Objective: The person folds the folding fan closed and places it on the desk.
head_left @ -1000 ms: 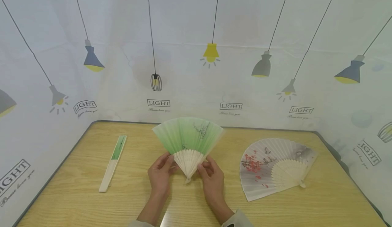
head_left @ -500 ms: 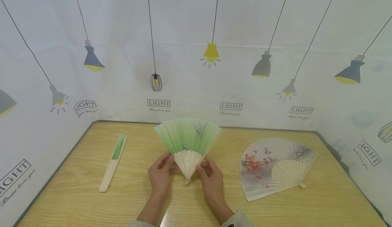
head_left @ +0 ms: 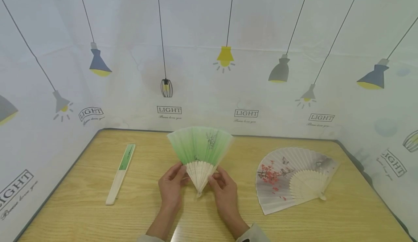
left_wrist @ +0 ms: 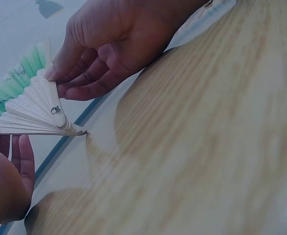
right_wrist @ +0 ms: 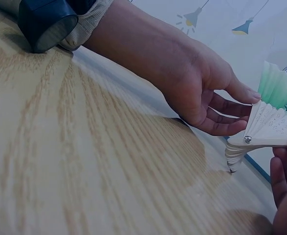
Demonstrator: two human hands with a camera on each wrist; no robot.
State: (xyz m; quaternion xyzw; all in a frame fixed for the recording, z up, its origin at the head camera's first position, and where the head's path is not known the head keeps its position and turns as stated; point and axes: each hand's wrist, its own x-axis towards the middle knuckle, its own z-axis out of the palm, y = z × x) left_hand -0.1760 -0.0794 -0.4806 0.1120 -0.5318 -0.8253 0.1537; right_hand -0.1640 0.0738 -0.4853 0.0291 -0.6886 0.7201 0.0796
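Observation:
A partly spread green folding fan (head_left: 200,146), with pale slotted ribs and a dark branch print, stands upright between my hands, pivot end toward me. My left hand (head_left: 171,187) pinches its left outer rib between thumb and fingers. On the other side, my right hand (head_left: 225,191) pinches the right outer rib, its thumb (left_wrist: 57,68) on the guard in the left wrist view. The right wrist view shows the left hand (right_wrist: 197,93) gripping the far guard near the metal rivet (right_wrist: 248,139). Just below the hands, the pivot end sits low over the wooden table (head_left: 202,224).
A closed fan (head_left: 119,176) with a green top lies on the table at left. At right lies a spread greyish-white fan (head_left: 277,176) with red blossoms. A white lamp-printed backdrop (head_left: 202,89) rises along the table's back and sides.
The green fan has narrowed a little, its right edge drawing leftward. My right hand has shifted slightly left with it, while the left hand stays nearly in place.

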